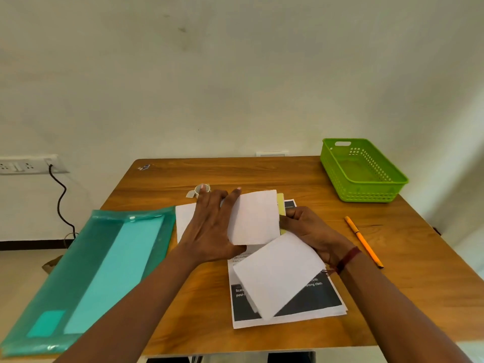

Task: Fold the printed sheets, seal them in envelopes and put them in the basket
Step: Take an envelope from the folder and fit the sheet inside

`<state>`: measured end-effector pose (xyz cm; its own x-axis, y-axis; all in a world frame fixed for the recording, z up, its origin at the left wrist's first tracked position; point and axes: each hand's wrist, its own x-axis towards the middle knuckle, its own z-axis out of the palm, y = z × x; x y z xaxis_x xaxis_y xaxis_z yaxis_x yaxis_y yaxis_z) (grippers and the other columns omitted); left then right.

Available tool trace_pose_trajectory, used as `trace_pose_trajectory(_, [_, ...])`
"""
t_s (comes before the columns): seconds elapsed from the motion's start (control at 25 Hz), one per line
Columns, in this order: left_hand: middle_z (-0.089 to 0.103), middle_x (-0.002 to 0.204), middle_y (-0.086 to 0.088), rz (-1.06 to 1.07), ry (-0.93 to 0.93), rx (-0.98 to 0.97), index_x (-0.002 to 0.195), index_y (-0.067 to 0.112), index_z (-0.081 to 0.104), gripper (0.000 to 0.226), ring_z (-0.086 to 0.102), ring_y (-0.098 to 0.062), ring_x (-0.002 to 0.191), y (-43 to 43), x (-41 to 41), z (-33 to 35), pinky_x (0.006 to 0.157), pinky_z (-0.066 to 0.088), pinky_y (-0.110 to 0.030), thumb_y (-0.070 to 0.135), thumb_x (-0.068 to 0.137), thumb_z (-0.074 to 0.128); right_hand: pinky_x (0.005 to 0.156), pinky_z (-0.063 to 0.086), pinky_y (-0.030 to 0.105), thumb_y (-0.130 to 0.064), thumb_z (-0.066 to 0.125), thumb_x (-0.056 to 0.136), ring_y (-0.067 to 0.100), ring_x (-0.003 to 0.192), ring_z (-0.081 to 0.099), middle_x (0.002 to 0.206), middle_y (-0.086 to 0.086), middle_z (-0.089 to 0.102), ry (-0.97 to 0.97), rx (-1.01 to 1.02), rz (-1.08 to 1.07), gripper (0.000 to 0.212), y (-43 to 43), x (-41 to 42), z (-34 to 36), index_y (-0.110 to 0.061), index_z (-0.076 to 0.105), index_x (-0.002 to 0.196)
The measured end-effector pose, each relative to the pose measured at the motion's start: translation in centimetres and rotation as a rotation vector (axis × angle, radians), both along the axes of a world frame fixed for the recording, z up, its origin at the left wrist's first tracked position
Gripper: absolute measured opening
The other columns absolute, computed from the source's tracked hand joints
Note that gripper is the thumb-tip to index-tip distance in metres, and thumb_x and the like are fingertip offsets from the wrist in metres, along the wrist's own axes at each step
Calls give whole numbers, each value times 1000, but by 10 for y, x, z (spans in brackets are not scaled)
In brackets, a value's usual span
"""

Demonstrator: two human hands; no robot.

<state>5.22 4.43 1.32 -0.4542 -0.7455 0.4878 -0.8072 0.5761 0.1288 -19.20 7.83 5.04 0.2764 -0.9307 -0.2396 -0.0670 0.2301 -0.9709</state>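
Folding is the step in hand: a person works a white sheet (262, 244) above the stack of printed sheets (288, 305) lying at the middle of a wooden table (262, 171). The left hand (209, 226) lies spread and flat, fingers extended, its thumb side pressing the sheet's upper panel, gripping nothing. The right hand (311, 234) pinches the sheet's right edge near the crease, thumb on top; its other fingers are hidden under the paper. The lower panel hangs tilted over the stack, so the fold looks only partly made. A yellowish strip (280, 208), possibly an envelope, peeks from behind the sheet. The green basket (366, 189) stands at the table's far right corner, well apart, and appears to hold nothing. A teal plastic folder (91, 271) lies to the left, a yellow pencil (364, 242) to the right, a tape roll (203, 189) just beyond the left fingertips. Next, by the look of it, the panels need lining up and the crease pressing flat before any envelope is filled.
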Motion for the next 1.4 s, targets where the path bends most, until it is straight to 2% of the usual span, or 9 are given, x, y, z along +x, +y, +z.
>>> trace_pose_trajectory(0.2, [41,133,-11,-1,-87,-38,150,15,26,114,38,-29,129,-3,5,11,119,4,-60,81,63,59,70,59,34,-13,70,87,25,83,74,92,5,77,183,-167,36,14,-2,9,19,-13,76,100])
trace_pose_trajectory(0.36, [43,127,-13,-12,-96,-75,147,14,28,109,42,-29,123,-5,10,21,118,5,-61,79,64,54,69,58,42,-10,73,84,30,81,73,86,11,76,217,-244,-51,9,0,19,22,-6,77,91])
trace_pose_trajectory(0.48, [46,124,-13,-14,-107,-98,145,13,32,105,44,-28,119,-10,17,24,118,11,-61,77,65,53,62,55,48,-11,73,81,22,68,67,78,17,73,371,-401,-175,7,-6,20,21,-5,75,78])
trace_pose_trajectory(0.68, [46,121,-7,-24,-45,-76,140,20,35,102,42,-23,112,-12,22,28,100,40,-49,80,61,60,56,46,28,-7,71,79,12,61,60,75,16,73,414,-406,-162,9,-8,17,31,-8,75,72])
trace_pose_trajectory(0.84, [47,120,-6,-21,-39,-69,137,21,38,100,44,-22,106,-13,26,30,90,42,-42,79,59,64,55,39,26,-10,73,77,5,57,50,63,7,64,479,-464,-182,9,-9,15,31,-16,71,70])
trace_pose_trajectory(1.0, [47,119,-7,48,-6,-71,135,23,36,101,44,-23,106,-14,28,31,90,41,-43,76,56,68,54,36,16,-8,80,72,0,57,47,71,-4,58,323,-657,-340,36,-3,15,23,-25,53,89])
trace_pose_trajectory(1.16, [48,120,-7,64,-19,-80,134,23,38,100,45,-23,106,-16,29,28,90,42,-44,77,56,69,57,34,13,-5,75,79,2,60,49,67,-8,57,406,-791,-316,22,2,18,17,-23,67,87])
trace_pose_trajectory(1.28, [48,120,-6,88,-36,-74,134,22,40,101,44,-23,107,-15,29,28,89,41,-43,80,56,66,60,43,20,-11,67,86,7,66,59,70,-13,67,465,-725,-296,17,-1,18,15,-24,76,90])
trace_pose_trajectory(1.4, [48,119,-6,105,-62,-78,134,23,39,102,44,-23,106,-13,28,30,89,41,-43,84,55,60,63,45,38,-35,66,86,24,66,58,81,14,71,328,-489,-152,25,-3,17,12,-12,76,83])
